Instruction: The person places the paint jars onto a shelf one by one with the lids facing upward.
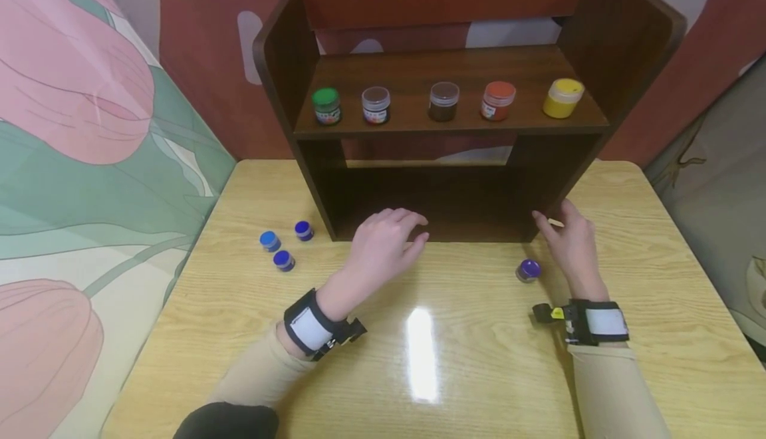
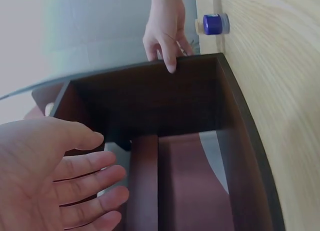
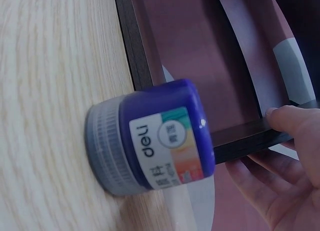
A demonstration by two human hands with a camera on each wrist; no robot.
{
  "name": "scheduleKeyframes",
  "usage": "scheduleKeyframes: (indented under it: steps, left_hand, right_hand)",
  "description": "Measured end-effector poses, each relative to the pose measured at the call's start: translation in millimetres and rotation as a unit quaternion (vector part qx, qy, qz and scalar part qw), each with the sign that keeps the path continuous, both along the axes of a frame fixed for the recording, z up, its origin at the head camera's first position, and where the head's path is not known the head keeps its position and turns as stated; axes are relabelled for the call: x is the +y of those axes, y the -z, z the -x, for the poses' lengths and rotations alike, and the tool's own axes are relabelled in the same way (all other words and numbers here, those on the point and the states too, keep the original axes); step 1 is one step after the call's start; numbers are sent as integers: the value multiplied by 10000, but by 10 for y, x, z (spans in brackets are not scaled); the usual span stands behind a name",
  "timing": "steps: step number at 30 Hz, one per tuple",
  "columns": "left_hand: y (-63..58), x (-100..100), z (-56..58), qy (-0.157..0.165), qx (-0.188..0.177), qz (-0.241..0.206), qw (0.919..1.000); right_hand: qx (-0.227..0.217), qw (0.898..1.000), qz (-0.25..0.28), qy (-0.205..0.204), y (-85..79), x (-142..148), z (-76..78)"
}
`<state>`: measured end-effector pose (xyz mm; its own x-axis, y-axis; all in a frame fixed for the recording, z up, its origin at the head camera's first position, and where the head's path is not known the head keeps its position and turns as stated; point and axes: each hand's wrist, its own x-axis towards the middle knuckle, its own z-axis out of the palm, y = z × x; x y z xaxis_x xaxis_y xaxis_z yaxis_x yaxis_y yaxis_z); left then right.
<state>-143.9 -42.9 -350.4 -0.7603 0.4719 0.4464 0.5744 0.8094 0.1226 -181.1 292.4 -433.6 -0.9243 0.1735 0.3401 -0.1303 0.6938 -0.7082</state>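
A dark brown wooden shelf [image 1: 451, 132] stands on the table before me. With thumb and fingers on opposite sides, my right hand [image 1: 572, 245] grips the front edge of its right side panel [image 3: 250, 138]. My left hand [image 1: 383, 245] hovers by the lower compartment, fingers relaxed and holding nothing; its palm shows in the left wrist view. Near the right hand, a purple paint jar [image 1: 528, 271] stands on the table, its ribbed translucent end down. On the upper board are a green jar [image 1: 326, 106], two dark jars [image 1: 376, 105] [image 1: 444, 101], a red jar [image 1: 498, 100] and a yellow jar [image 1: 563, 98].
Left of the shelf, three small blue jars [image 1: 270, 241] [image 1: 304, 230] [image 1: 284, 261] stand on the light wooden table [image 1: 479, 359]. Patterned fabric [image 1: 197, 60] hangs behind the shelf and along the left side.
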Motion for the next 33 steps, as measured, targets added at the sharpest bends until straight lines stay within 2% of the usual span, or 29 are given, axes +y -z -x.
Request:
scheduleKeyframes:
  steps: [8,14,19,26,33]
  left_hand:
    - [168,-369,-7,-304,-431,-321,9981]
    - [208,-675,3,-608,-961,-399,9927]
    - [203,-931,6,-895,-1392,-220,9860]
    - [240,-1263,16,-1410,-1760,189,9741]
    - [305,-1557,19,-1597,-2062,606,9635]
  right_hand:
    - [-83,10000,-31,27,-5,-3,-7]
    - [-104,9999,-44,22,-8,-1,-8]
    - [-114,9999,-35,-2,-10,-1,-9]
    - [-176,9998,-17,-25,-27,2,-16]
    - [-171,9998,-11,-28,-12,11,-3]
